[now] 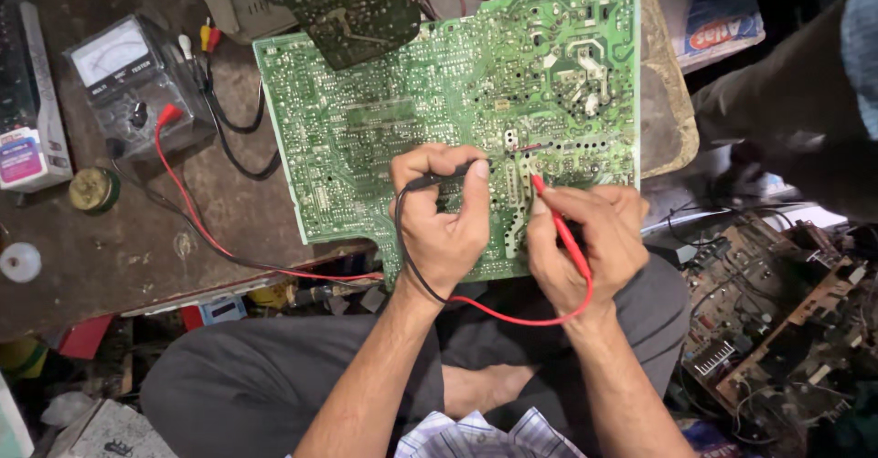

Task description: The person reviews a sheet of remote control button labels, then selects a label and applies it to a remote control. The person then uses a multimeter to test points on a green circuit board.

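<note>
While left hand (pixel 442 225) pinches black probe (pixel 448 180) level | right hand (pixel 585 239) grips red probe (pixel 554 218), tip up-left on circuit board (pixel 402 101)

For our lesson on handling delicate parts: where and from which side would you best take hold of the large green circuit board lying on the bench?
Probably by its bare left edge, coming in from the left. The green circuit board lies flat, solder side up; the left hand with the black probe and the right hand with the red probe occupy the near edge.
</note>
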